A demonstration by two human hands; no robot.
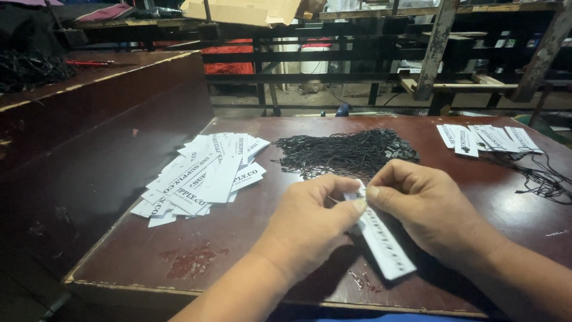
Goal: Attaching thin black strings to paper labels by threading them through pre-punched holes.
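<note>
My left hand and my right hand meet over the front of the dark brown table, both pinching the top end of one long white paper tag with black print. The tag slants down toward me between the wrists. A thin black string seems to run at its top end, hard to make out under my fingertips. Just beyond my hands lies a heap of black strings. A spread pile of white tags lies to the left of my left hand.
At the far right lies a smaller row of white tags with black strings trailing off them. A raised dark wooden bench borders the table's left. Metal racks, a cardboard box and red cloth stand behind.
</note>
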